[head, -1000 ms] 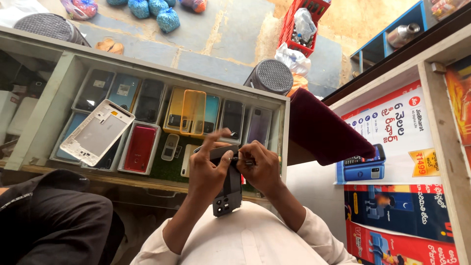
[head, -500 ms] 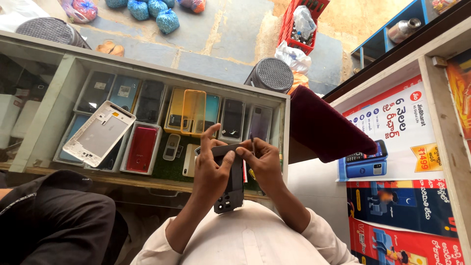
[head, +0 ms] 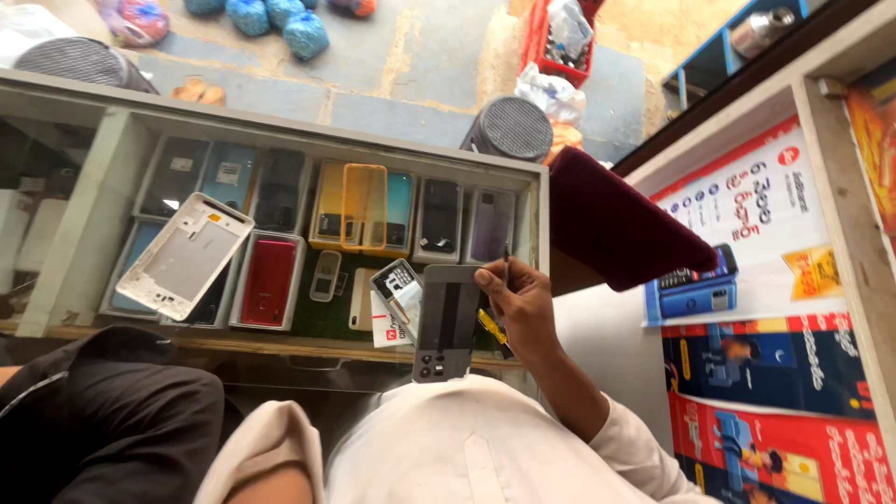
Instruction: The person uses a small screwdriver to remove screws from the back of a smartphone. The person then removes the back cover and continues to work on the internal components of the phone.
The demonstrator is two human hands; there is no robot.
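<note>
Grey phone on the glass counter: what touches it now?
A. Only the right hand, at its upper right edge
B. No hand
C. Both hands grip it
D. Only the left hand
A. The right hand meets the grey phone at its upper right edge while pinching a thin tool; no left hand shows on the phone.

The left hand, which gripped the dark phone (head: 446, 322) together with the right hand half a second ago, has let go and dropped out of sight; only its pale sleeve (head: 261, 453) shows at the bottom edge. The phone now rests in the right hand (head: 523, 313) alone, upright, its back facing the camera. The thin tool (head: 507, 264) now stands up between the right fingers (head: 492, 278).
</note>
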